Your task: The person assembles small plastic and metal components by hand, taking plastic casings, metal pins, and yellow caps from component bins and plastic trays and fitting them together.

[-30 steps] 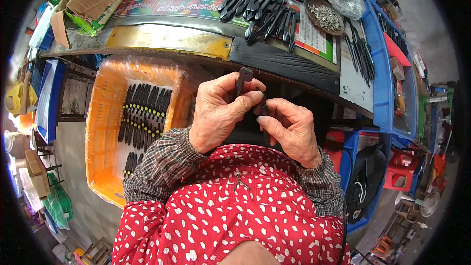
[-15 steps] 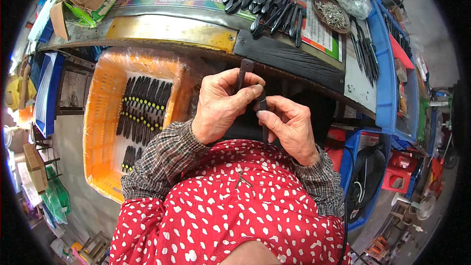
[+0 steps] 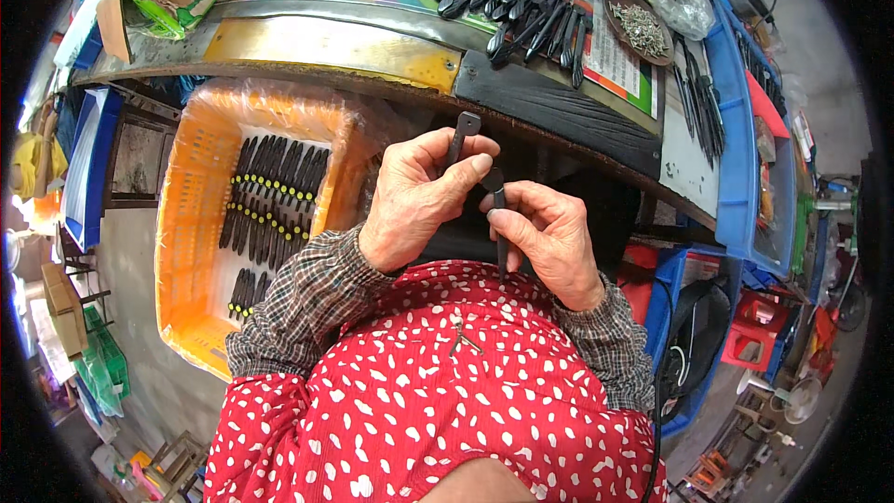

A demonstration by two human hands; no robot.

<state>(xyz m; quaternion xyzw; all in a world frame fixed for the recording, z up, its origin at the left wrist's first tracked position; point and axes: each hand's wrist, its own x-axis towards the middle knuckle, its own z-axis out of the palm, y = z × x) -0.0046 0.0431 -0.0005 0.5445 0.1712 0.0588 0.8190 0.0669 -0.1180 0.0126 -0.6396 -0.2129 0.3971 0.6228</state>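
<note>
In front of my lap, my left hand (image 3: 410,197) pinches a flat black strip (image 3: 461,137) between thumb and fingers. Its squared upper end, with a small hole, sticks up above them. Close by on the right, my right hand (image 3: 551,240) grips a slim black piece (image 3: 499,197) with a rounded head, its narrow end pointing down toward my lap. The two pieces are apart, the rounded head near my left thumb. My fingers hide the middle of both.
An orange crate (image 3: 191,233) at left holds rows of black pieces with yellow dots. On the bench (image 3: 326,58) ahead lie a pile of black parts (image 3: 535,14) and a dish of small metal fasteners (image 3: 641,30). Blue bins (image 3: 736,158) stand at right.
My left thumb has drawn back slightly from the rounded head of the right-hand piece, which shows more fully. Both hands keep their holds. The view has shifted slightly.
</note>
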